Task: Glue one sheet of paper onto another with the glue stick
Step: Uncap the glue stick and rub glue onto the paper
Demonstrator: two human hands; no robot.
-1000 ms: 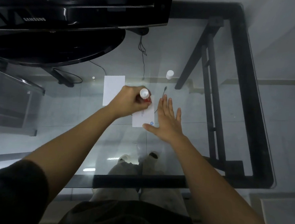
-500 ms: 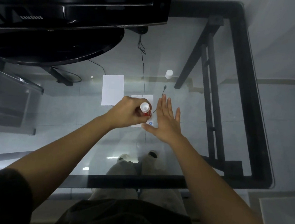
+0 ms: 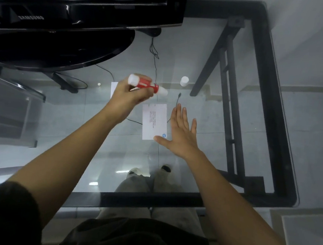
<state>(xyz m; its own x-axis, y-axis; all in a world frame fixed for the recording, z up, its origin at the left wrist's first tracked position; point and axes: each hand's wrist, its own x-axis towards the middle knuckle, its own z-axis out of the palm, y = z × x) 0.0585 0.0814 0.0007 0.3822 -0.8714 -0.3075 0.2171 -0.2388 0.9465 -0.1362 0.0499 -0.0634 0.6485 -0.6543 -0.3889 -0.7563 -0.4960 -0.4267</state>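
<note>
Glass table (image 3: 210, 54) — left hand (image 3: 127, 98) raised, gripping glue stick (image 3: 146, 84)

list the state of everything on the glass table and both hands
glue stick: uncapped, lifted off the paper, lying sideways in the left hand
left hand: grip closed on the glue stick
right hand: flat, open, thumb on the printed sheet's near corner
printed sheet: flat on the table
blank sheet: flat, partly hidden by the left hand
cap: off, standing alone
</note>
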